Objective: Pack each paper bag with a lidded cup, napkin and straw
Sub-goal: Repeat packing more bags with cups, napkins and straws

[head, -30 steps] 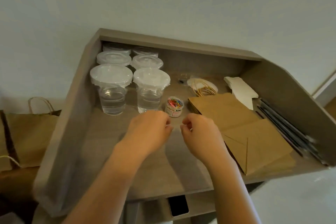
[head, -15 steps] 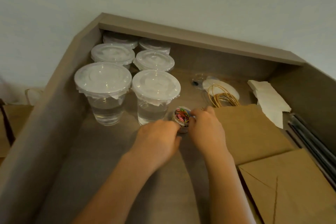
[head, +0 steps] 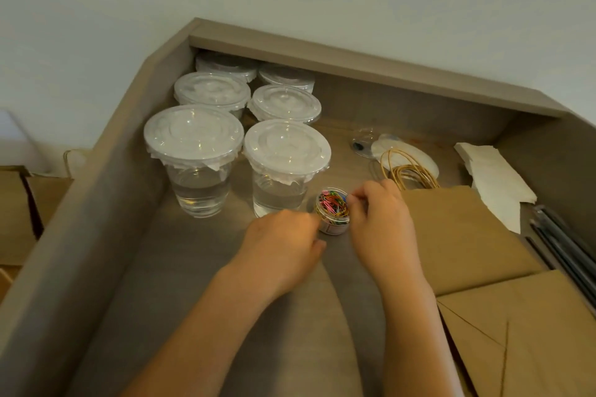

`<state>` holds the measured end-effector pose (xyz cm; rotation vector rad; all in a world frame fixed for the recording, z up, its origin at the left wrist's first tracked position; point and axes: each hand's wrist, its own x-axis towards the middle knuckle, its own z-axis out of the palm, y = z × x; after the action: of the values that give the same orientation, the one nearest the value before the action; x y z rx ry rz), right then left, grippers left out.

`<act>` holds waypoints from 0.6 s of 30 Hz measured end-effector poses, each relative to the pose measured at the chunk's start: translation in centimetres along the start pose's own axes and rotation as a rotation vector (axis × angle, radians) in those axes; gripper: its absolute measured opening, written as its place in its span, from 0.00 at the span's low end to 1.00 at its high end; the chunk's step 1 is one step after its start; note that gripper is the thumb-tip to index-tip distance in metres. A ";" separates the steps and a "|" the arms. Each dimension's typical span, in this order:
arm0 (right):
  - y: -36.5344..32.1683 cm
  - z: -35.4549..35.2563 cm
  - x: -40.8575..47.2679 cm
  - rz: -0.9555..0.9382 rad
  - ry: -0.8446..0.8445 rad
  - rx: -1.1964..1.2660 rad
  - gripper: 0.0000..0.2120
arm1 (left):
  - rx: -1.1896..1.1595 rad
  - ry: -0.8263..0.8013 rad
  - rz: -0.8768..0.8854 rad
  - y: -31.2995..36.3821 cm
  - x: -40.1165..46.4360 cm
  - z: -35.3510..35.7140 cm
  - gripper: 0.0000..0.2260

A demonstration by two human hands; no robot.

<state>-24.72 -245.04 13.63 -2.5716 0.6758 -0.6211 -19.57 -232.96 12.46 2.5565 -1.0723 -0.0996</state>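
Observation:
Several clear lidded cups, some holding water, stand at the back left of the tray; the nearest two are the left one (head: pixel 193 151) and the right one (head: pixel 287 151). Flat brown paper bags (head: pixel 458 235) lie at the right, white napkins (head: pixel 493 177) sit behind them, and dark straws (head: pixel 567 248) run along the right wall. A small jar of coloured paper clips (head: pixel 333 211) stands in front of the cups. My left hand (head: pixel 283 242) grips the jar's left side with curled fingers. My right hand (head: pixel 380 216) pinches at the jar's mouth among the clips.
The tray's raised grey walls (head: pixel 106 190) close in the left, back and right. A coil of tan cord (head: pixel 409 171) lies on a white disc behind the bags. More brown bags (head: pixel 16 209) stand on the floor at the left.
Both hands moved forward from mid-tray to the paper clip jar and now close on it. The camera has leaned in closer.

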 end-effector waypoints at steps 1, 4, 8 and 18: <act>-0.2 -0.3 -0.3 -0.024 0.015 0.035 0.05 | -0.017 -0.002 0.000 0.0 0.0 0.0 0.10; -1.0 -1.4 -2.0 -0.058 -0.023 0.158 0.05 | -0.182 0.005 -0.008 -0.1 -0.7 -0.3 0.12; -1.4 -2.5 -5.8 -0.105 -0.069 0.270 0.08 | -0.381 0.130 0.015 0.2 -4.1 -0.9 0.09; -5.9 -3.4 -18.2 -0.125 -0.406 0.807 0.07 | -0.383 0.346 -0.033 -1.0 -20.5 -1.5 0.04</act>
<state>-38.57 -231.46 13.56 -1.8880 0.0823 -0.2942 -33.08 -217.48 11.93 2.1472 -0.7911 0.1159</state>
